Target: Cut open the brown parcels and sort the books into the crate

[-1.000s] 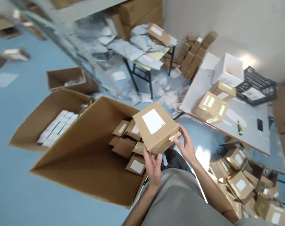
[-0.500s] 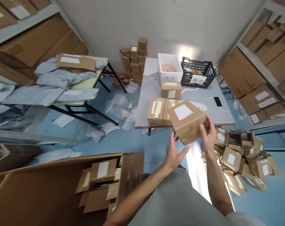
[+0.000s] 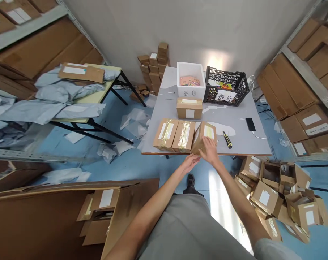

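Observation:
A taped brown cardboard box point(image 3: 205, 137) sits tilted at the front edge of the grey table point(image 3: 234, 108), right of two similar taped boxes point(image 3: 165, 134) point(image 3: 183, 136). My right hand point(image 3: 209, 151) is closed over its near side. My left hand point(image 3: 191, 162) has its fingers stretched out, the tips at the box's lower near corner. A labelled box point(image 3: 189, 108) stands behind the row.
On the table lie a yellow-black utility knife point(image 3: 227, 139) and a phone point(image 3: 250, 124); a white bin point(image 3: 180, 77) and a black crate point(image 3: 225, 86) stand behind them. Small boxes are piled on the floor at right point(image 3: 277, 191). A large open carton point(image 3: 44, 216) stands at left. A side table holds grey mailers point(image 3: 58, 97).
I have turned from the large carton to the grey table, carrying the box in both hands. It now rests tilted on the table's front edge and my left hand has loosened from it.

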`<action>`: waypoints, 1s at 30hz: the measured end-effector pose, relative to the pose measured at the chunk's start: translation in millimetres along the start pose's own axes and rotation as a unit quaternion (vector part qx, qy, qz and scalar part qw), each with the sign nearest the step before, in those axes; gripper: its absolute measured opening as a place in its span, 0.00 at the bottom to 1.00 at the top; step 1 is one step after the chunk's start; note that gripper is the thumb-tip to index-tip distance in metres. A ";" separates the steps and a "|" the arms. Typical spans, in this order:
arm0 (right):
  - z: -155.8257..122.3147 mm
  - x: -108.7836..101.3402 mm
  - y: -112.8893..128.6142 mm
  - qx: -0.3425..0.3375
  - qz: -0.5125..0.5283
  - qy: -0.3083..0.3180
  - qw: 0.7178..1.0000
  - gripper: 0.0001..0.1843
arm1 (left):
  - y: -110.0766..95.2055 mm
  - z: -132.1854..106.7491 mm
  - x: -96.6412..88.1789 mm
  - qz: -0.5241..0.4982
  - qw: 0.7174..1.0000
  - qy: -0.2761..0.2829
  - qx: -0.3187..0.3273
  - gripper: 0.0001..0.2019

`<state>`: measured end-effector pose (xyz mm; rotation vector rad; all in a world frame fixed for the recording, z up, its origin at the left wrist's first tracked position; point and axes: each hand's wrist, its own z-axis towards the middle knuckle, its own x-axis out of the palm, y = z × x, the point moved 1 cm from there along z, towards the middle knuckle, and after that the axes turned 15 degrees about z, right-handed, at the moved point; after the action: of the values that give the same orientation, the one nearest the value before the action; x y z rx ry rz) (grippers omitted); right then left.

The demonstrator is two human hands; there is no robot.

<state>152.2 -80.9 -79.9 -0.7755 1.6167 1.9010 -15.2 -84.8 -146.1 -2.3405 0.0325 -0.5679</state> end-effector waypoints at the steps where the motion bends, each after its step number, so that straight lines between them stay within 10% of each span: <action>1: -7.3 16.7 -3.4 0.002 -0.006 0.025 1.000 0.40 | 5.4 -1.5 -8.8 0.005 1.000 -0.006 -0.013 0.15; 7: -40.9 81.8 -21.6 -0.009 -0.030 0.121 0.992 0.37 | 43.9 -48.4 -74.8 0.024 0.998 0.017 -0.059 0.24; 15: -11.9 72.4 -18.6 0.018 -0.083 0.058 0.995 0.38 | 89.1 -140.9 -180.6 -0.004 0.999 -0.032 -0.037 0.23; 21: -19.0 154.8 91.6 -0.093 -0.060 -0.010 0.994 0.28 | 118.8 -224.9 -265.9 -0.096 0.988 -0.113 0.037 0.21; 30: -97.7 356.3 273.2 -0.199 -0.022 0.262 0.944 0.27 | 215.3 -367.6 -409.0 -0.284 0.908 -0.298 0.081 0.16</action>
<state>-281.9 -209.7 -158.1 -1.5838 1.4824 2.1370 -505.5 -407.8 -209.3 -2.2482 -0.9657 -0.0830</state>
